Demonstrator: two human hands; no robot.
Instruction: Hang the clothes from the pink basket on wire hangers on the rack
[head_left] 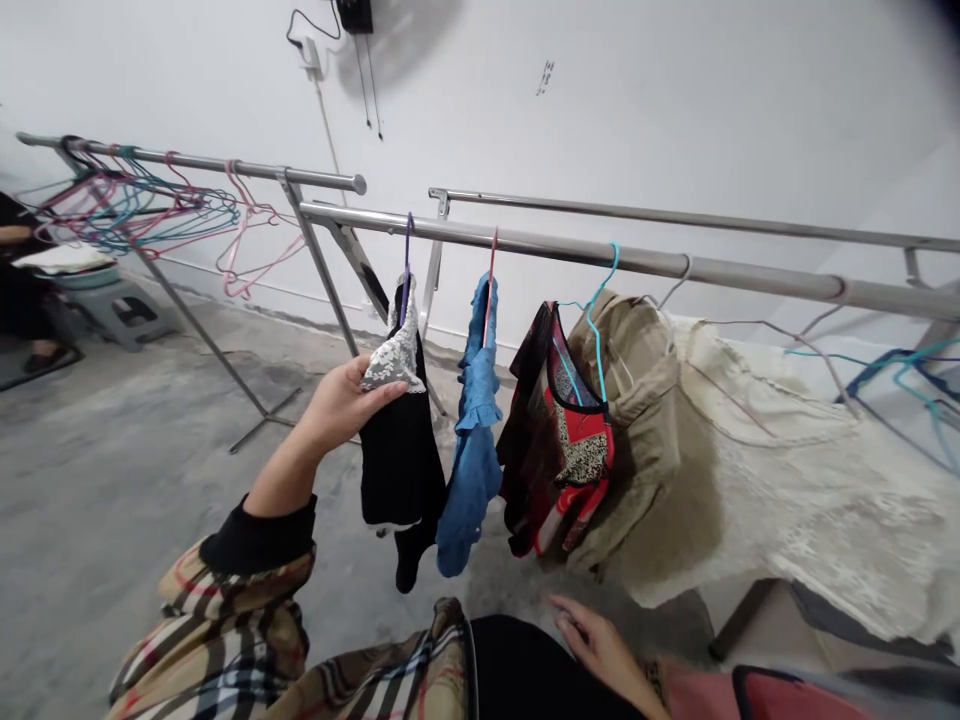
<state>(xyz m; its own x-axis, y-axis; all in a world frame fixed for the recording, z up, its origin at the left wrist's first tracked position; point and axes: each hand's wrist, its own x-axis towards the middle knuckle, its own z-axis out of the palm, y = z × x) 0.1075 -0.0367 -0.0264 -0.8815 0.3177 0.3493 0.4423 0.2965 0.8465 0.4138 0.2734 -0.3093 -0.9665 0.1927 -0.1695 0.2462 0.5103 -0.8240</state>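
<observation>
My left hand (352, 400) pinches the white lace collar (394, 360) of a black garment (394, 465), which hangs from a purple hanger (406, 285) on the metal rail. Just right of it hangs a blue ruffled garment (472, 430) on a pink hanger (491, 285). Low in the view, my right hand (600, 640) is held near my body, below the hanging clothes. Its fingers look loosely apart and slightly blurred, with nothing visible in them.
Further along the rail (540, 244) hang a red and black patterned top (577, 440), a khaki garment (637, 390) and a cream lace garment (817, 480). Left, another rack (247, 172) carries many tangled hangers (150, 205). A grey stool (127, 300) and part of a person stand beyond.
</observation>
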